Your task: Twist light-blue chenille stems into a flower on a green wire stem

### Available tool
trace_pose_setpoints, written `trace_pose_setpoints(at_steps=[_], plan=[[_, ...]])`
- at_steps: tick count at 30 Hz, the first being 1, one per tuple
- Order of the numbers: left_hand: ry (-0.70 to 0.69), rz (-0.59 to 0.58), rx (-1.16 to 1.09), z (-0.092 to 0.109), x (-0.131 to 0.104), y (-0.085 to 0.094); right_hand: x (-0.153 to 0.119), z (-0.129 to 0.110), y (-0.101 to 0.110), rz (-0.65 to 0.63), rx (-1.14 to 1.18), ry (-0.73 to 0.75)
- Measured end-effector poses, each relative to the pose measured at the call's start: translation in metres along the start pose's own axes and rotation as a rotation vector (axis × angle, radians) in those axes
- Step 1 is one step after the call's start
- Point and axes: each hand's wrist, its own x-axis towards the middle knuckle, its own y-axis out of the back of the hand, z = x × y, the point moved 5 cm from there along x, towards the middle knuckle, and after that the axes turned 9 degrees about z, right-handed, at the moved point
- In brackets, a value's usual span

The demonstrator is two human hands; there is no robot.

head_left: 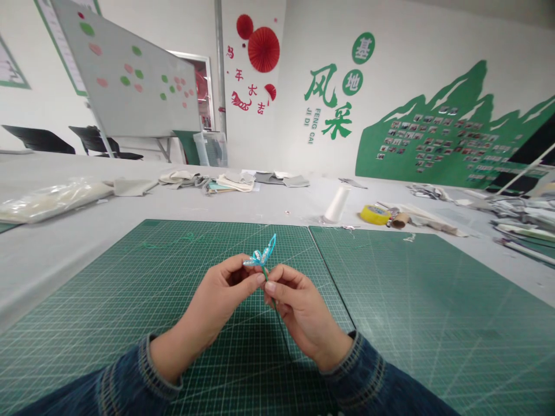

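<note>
A small blue flower (pixel 262 256) with beaded, looped petals stands on a thin green stem (pixel 265 273) in the middle of the view. My left hand (pixel 225 289) pinches the stem just under the petals, its fingers closed. Beside it, my right hand (pixel 299 303) is closed on the stem slightly lower, thumb against forefinger. The two hands touch or nearly touch at their fingertips. Below my right fingers the dark stem runs down over the green cutting mat (pixel 243 346).
A second cutting mat (pixel 411 289) adjoins on the right. Beyond the mats lie a white thread cone (pixel 337 204), yellow tape (pixel 375 214), a cardboard roll (pixel 399 220) and folded cloths (pixel 236 182). A plastic-wrapped bundle (pixel 56 199) is at the left.
</note>
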Motion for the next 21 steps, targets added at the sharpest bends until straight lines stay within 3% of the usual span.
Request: trace_pose_setpoints(at_steps=[9,21], plan=[[0.011,-0.005,0.109,-0.0030,0.0030,0.0035,0.0009,0.0018,0.0000,0.001,0.030,-0.011],[0.134,0.089,-0.084,-0.0044,-0.0002,0.0019,0.0018,0.0004,0.0030,0.063,-0.092,0.089]])
